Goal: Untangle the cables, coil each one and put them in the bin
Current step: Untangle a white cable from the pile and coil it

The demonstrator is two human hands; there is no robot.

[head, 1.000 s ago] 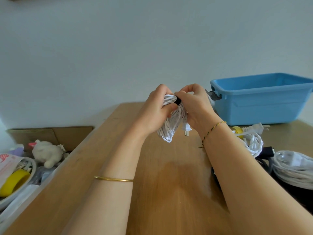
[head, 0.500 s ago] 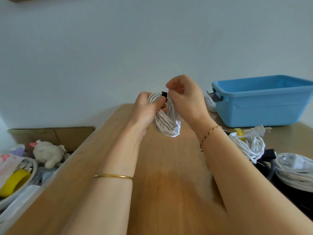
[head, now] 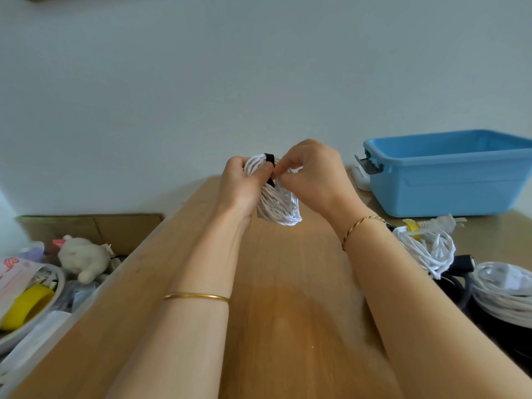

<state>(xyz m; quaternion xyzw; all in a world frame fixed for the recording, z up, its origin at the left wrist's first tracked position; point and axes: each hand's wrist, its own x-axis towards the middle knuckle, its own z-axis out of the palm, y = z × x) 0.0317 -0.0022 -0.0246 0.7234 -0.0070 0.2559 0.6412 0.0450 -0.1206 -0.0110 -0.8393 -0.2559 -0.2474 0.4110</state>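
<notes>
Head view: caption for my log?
Left hand grips a coiled white cable while right hand pinches its black strap; blue bin at right.

wall (head: pixel 201 82): plain pale grey-white, fills upper frame
counter (head: pixel 288 326): light wood, glossy
light: soft, even
cardboard box (head: pixel 95 228): low left, beside counter

Table (head: pixel 288 312) taken as reference. Above its middle, clear of the top, a coiled cable (head: pixel 276 205) is gripped by the left hand (head: pixel 241 185) on its left side and pinched by the right hand (head: pixel 311 174) on its right. The bin (head: pixel 449 185) stands at the table's far right. Nearer along the right side lies a cable bundle with plug (head: pixel 429 249), then a larger cable coil (head: pixel 503 295). Off the left edge, lower down, sit a plush toy (head: pixel 83 257), a cardboard box (head: pixel 95 228) behind it, and a tape roll (head: pixel 26 306) nearest.
</notes>
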